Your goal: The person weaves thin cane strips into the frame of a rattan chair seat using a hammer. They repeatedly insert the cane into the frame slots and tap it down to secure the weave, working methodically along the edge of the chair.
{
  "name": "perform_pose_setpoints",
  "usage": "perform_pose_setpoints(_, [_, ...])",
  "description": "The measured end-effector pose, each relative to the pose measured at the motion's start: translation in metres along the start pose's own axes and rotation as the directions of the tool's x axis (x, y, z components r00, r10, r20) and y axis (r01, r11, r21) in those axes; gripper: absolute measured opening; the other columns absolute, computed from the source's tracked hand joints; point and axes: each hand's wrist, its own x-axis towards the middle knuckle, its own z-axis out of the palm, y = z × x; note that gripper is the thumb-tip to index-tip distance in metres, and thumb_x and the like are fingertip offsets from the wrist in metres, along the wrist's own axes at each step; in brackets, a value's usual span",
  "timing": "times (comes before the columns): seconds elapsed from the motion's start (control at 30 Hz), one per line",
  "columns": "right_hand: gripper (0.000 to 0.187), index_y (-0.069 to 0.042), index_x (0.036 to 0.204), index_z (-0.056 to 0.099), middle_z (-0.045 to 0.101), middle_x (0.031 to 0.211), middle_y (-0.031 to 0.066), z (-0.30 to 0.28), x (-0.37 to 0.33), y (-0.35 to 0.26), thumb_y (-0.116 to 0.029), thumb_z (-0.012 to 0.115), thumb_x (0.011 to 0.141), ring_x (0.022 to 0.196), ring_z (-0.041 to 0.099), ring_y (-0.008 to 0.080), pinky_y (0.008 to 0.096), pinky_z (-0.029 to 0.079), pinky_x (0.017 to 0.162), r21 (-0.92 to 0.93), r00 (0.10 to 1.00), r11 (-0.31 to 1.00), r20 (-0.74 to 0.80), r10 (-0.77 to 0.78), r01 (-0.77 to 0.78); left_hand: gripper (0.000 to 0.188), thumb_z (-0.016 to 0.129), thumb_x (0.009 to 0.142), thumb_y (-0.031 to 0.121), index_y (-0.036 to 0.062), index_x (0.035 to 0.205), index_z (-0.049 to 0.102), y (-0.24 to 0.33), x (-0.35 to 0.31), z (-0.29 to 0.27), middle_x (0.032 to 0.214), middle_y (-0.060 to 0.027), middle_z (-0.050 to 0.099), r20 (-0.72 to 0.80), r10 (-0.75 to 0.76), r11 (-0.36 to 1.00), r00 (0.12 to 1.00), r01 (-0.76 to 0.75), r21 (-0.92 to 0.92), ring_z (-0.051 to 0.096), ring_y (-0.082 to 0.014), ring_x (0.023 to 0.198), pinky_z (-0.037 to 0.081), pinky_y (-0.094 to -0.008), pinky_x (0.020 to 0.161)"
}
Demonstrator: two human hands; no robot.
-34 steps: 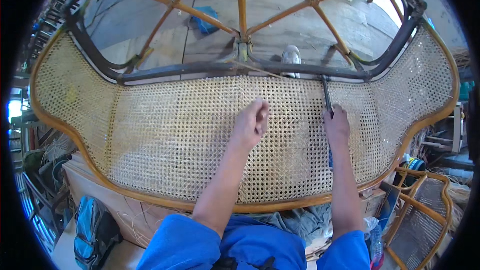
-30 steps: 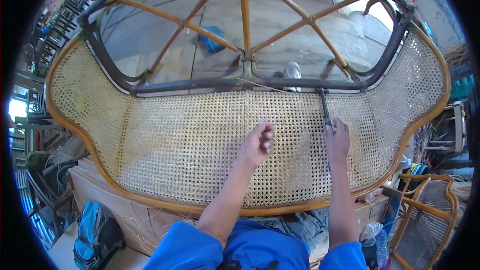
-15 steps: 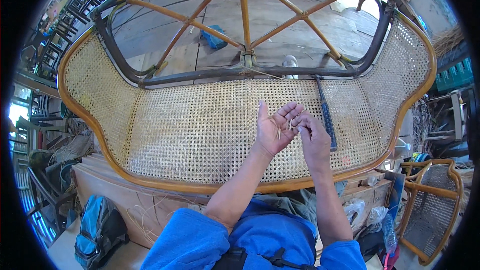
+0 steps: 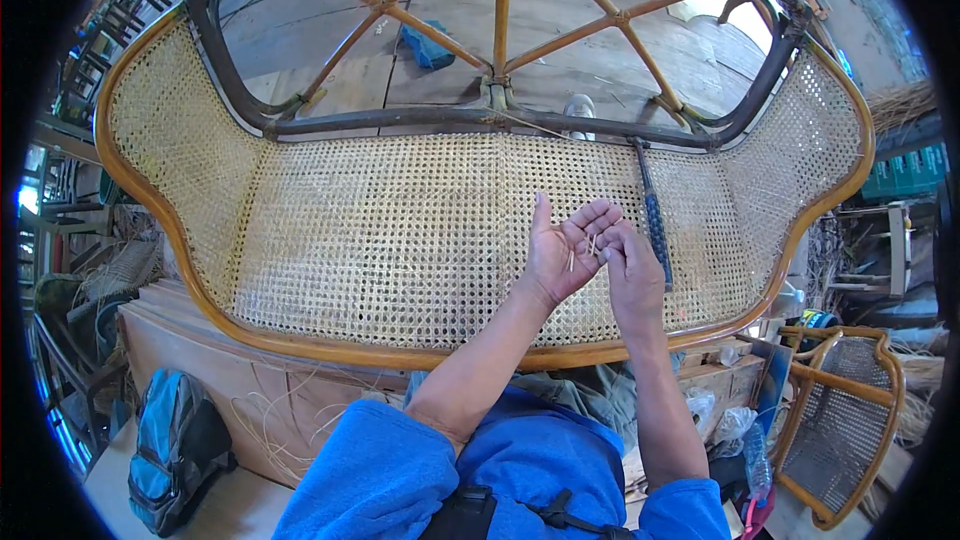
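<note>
Left hand (image 4: 558, 262) palm up, fingers open, thin pale sticks (image 4: 571, 261) in the palm, right hand (image 4: 636, 278) with fingers bent just beside them (cannot tell if pinching one), dark tool (image 4: 654, 215) right of the fingers, cane panel (image 4: 370, 240) beneath

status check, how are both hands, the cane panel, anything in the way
Left hand palm up, thin sticks in it. Right hand at left palm, pinched, hold unclear. Hammer lies on cane panel near right hand, possibly in the way.

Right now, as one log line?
left hand: open, sticks on palm | right hand: fingertips at sticks | tool: lying on cane, unheld
</note>
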Motion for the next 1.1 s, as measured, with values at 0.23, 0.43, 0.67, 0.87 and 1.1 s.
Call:
perform_pose_setpoints(0.23, [0.021,-0.003,0.102,0.058,0.063,0.089,0.0092,0.018,-0.002,0.003,0.004,0.058,0.083,0.079,0.062,0.0218,0.0324,0.049,0.072,-0.147,0.991,0.981,0.016,0.132,-0.128,0.090,0.023,0.089,0.074,-0.0047,0.119,0.056,-0.006,0.000,0.002,0.117,-0.0206,0.062,-0.010,0.009,1.000,1.000,-0.009,-0.013,0.060,-0.0327,0.108,0.045,-0.0426,0.100])
perform_pose_setpoints(0.43, [0.023,-0.005,0.104,0.058,0.063,0.090,0.0101,0.019,0.004,0.004,0.000,0.061,0.082,0.079,0.062,0.0241,0.0352,0.049,0.071,-0.036,0.976,0.977,0.052,0.212,-0.210,0.091,0.020,0.091,0.072,-0.0058,0.119,0.058,0.002,0.002,-0.016,0.121,-0.0210,0.060,0.082,-0.017,0.998,0.997,0.022,-0.058,0.056,-0.0321,0.115,0.040,-0.0428,0.106])
perform_pose_setpoints(0.67, [0.018,-0.002,0.102,0.059,0.064,0.090,0.0081,0.028,0.008,-0.006,0.002,0.059,0.084,0.079,0.062,0.0177,0.0306,0.049,0.072,0.000,0.948,0.949,0.033,0.315,-0.315,0.087,0.023,0.092,0.070,-0.0050,0.116,0.060,0.004,0.003,-0.015,0.120,-0.0192,0.062,0.016,0.008,0.998,1.000,-0.007,-0.057,0.060,-0.0289,0.107,0.045,-0.0412,0.101])
perform_pose_setpoints(0.87, [0.009,0.002,0.095,0.065,0.065,0.087,0.0040,0.015,0.014,0.015,-0.001,0.059,0.088,0.072,0.058,0.0097,0.0236,0.048,0.064,0.432,0.870,0.758,0.184,0.457,-0.489,0.058,0.039,0.098,0.052,0.0005,0.110,0.062,0.005,0.002,-0.017,0.103,-0.0111,0.066,-0.220,0.034,0.976,0.975,0.014,0.215,0.064,-0.0213,0.091,0.053,-0.0328,0.080])
perform_pose_setpoints(1.1, [0.010,0.000,0.098,0.066,0.064,0.083,0.0030,0.005,0.021,0.027,-0.002,0.061,0.090,0.070,0.057,0.0086,0.0206,0.046,0.064,0.575,0.848,0.653,0.151,0.507,-0.493,0.024,0.051,0.098,0.032,0.0104,0.090,0.060,0.006,-0.003,-0.004,0.075,0.0042,0.058,-0.310,-0.098,0.765,0.946,0.270,0.585,0.046,-0.0057,0.050,0.033,-0.0208,0.041])
